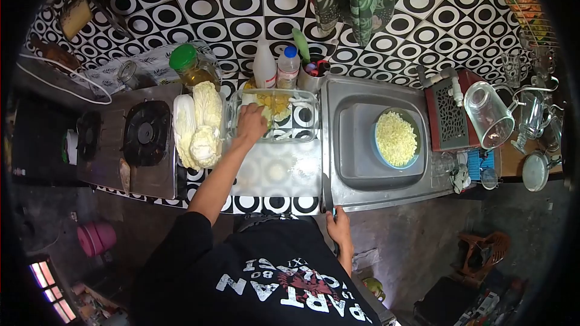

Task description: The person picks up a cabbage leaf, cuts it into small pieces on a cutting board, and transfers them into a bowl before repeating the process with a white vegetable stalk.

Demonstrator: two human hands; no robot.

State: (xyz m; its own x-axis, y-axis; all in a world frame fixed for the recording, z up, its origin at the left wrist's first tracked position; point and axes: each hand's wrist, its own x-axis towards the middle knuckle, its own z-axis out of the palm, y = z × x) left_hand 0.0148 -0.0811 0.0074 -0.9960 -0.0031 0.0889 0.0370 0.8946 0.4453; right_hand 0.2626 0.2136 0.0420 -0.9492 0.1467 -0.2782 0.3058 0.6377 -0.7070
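My left hand (252, 122) reaches down into a clear divided container (308, 127), fingers curled among the food pieces at its left side. What the fingertips grip is too small to make out. Yellowish pieces (280, 104) lie in the container, with whitish ones to their right. Low by the sink's front left corner, my right hand (339, 227) is closed around the handle of a knife (328, 196), its dark blade pointing toward the wall. Between me and the container lies a translucent cutting board (275, 172) with wet smears.
Napa cabbages (205, 127) sit left of the board, beside a gas stove (147, 133). In the sink (353, 172) stands a bowl of chopped pale vegetable (396, 140). Bottles (264, 65) and a utensil cup (312, 78) line the wall. Glassware (489, 115) hangs at right.
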